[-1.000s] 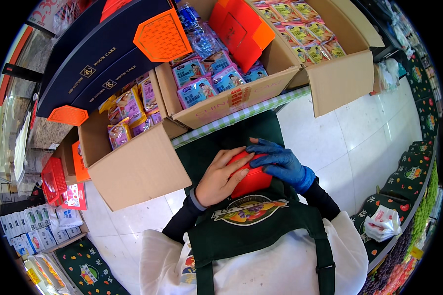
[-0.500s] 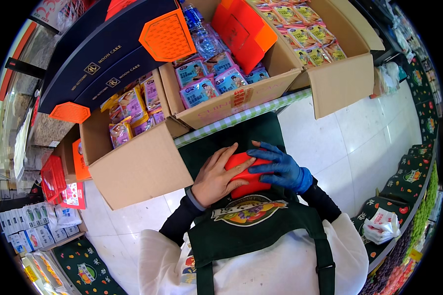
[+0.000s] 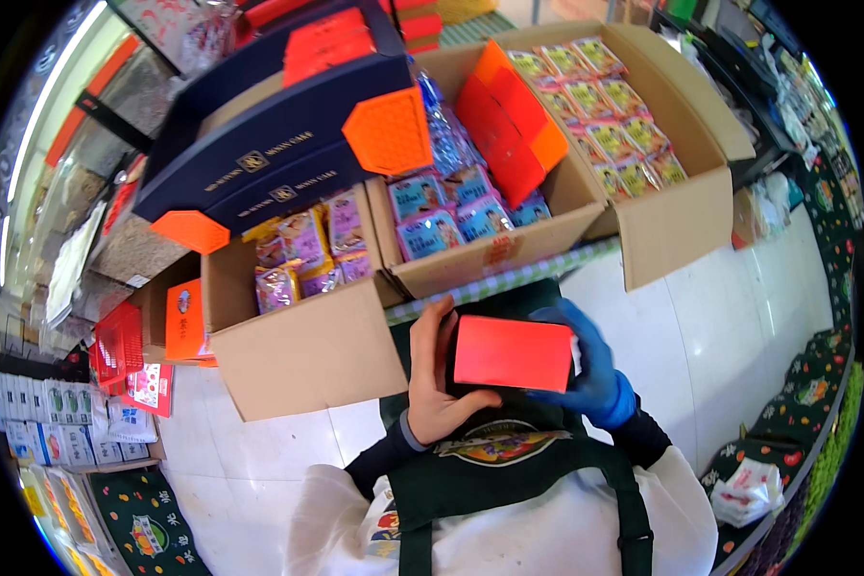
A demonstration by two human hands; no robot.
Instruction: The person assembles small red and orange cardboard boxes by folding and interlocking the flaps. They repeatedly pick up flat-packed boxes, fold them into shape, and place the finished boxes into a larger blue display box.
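A small red box (image 3: 512, 353) is held up in front of my green apron, its plain rectangular face turned up toward me. My left hand (image 3: 438, 379), bare, curves around the box's left end, with the thumb by its near edge. On the other end, my right hand (image 3: 593, 365) in a blue glove grips the box; its fingers are partly hidden and a little blurred. A small white bit shows between the box and the glove.
Open cartons ahead hold purple packets (image 3: 298, 240), blue packets (image 3: 485, 219) and yellow-pink packets (image 3: 595, 101). A carton flap (image 3: 307, 350) juts out near my left hand; another flap (image 3: 677, 226) hangs at right. A dark blue display box (image 3: 259, 163) stands at far left.
The red box has turned and come up, so its flat face shows. My hands have moved from lying over it to its two ends. The view has shifted slightly.
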